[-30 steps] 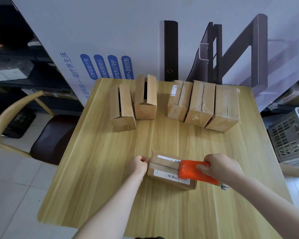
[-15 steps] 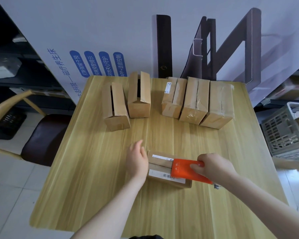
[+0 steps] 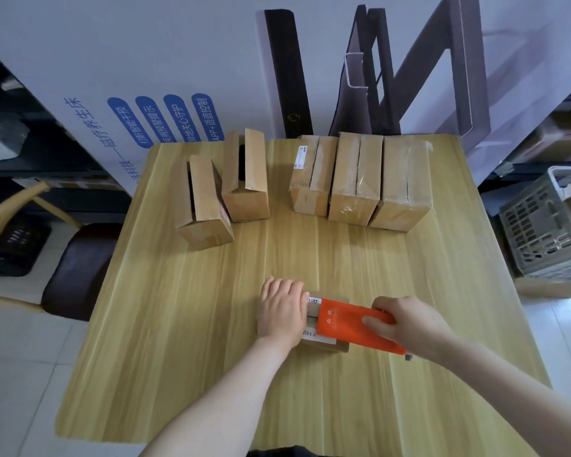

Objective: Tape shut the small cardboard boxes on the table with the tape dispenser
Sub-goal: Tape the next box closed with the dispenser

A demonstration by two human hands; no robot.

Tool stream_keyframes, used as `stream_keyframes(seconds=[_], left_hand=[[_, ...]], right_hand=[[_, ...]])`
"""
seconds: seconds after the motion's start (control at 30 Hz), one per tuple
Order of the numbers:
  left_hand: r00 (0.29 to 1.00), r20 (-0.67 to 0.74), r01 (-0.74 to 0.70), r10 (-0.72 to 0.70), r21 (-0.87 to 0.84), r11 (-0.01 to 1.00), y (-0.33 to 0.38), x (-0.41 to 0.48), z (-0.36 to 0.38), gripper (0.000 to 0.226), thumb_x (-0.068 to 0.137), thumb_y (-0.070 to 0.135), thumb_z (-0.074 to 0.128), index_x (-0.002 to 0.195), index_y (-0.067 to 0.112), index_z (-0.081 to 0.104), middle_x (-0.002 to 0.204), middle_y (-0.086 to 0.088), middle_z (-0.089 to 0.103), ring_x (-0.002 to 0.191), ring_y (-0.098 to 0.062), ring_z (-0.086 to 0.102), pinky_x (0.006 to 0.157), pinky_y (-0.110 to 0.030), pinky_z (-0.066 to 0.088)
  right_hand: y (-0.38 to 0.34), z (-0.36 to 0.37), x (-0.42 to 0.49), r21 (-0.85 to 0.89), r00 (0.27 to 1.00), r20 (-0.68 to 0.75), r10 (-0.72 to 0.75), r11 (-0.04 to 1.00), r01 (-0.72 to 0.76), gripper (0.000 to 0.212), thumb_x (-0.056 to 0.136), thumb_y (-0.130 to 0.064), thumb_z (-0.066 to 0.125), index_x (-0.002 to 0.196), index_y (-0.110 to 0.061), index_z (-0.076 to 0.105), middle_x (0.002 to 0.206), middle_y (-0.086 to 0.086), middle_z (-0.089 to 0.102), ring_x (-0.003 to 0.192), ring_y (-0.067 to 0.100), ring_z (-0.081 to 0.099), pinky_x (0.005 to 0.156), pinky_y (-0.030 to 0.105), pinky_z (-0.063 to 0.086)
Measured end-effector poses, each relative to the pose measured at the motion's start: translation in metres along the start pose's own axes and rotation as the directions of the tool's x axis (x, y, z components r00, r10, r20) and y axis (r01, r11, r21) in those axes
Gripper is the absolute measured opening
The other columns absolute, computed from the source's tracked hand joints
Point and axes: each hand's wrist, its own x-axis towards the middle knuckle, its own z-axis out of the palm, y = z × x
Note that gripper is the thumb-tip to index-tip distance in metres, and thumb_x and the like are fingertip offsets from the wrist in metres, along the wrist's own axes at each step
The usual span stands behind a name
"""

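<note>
A small cardboard box (image 3: 323, 345) with white labels lies on the wooden table (image 3: 185, 324) in front of me. My left hand (image 3: 282, 311) lies flat over the box's left end, fingers straight. My right hand (image 3: 406, 323) grips the orange tape dispenser (image 3: 346, 323), which lies along the top of the box and covers most of it. At the back left stand two boxes with open flaps (image 3: 208, 202) (image 3: 246, 179). At the back right, three closed boxes (image 3: 312, 179) (image 3: 356, 183) (image 3: 404, 186) stand side by side, two of them with shiny tape.
A chair with a dark seat (image 3: 76, 268) stands left of the table. A grey plastic crate (image 3: 548, 225) sits to the right. A white printed board (image 3: 178, 77) and dark frame parts (image 3: 409, 70) lean behind the table's far edge.
My left hand has moved from the box's left side onto its top and flattened there. The orange dispenser has slid left along the box.
</note>
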Motion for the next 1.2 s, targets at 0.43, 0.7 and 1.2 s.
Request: stream_keyframes(seconds=[0.43,0.7,1.2], left_hand=[[0.999,-0.039,0.008,-0.007,0.033,0.999,0.002,0.001,0.002,0.036,0.099,0.033,0.025,0.087,0.023,0.057,0.086,0.008,0.056,0.089,-0.019,0.05,0.106,-0.034,0.031],[0.998,-0.058,0.001,0.0,0.022,1.0,0.003,0.001,0.0,0.035,0.099,0.032,0.026,0.087,0.022,0.057,0.087,0.009,0.056,0.088,-0.019,0.051,0.107,-0.033,0.028],[0.997,-0.074,0.014,-0.011,0.047,0.999,0.004,0.001,0.003,0.034,0.098,0.032,0.026,0.085,0.022,0.056,0.084,0.008,0.055,0.086,-0.02,0.05,0.106,-0.033,0.028]], right_hand=[[0.068,-0.012,-0.012,0.105,1.0,0.026,-0.008,0.994,0.006,0.019,0.09,-0.046,0.057,0.085,-0.029,0.062,0.07,0.0,0.066,0.04,0.006,0.059,0.051,0.028,0.052],[0.09,-0.014,-0.02,0.176,0.999,0.036,-0.022,0.984,0.015,0.015,0.09,-0.044,0.059,0.081,-0.032,0.06,0.068,-0.001,0.066,0.039,0.013,0.062,0.051,0.032,0.055],[0.034,-0.014,0.005,-0.254,0.998,0.025,0.05,0.966,-0.042,0.039,0.092,-0.054,0.041,0.085,-0.02,0.058,0.076,-0.005,0.06,0.072,0.019,0.069,0.05,0.024,0.043]])
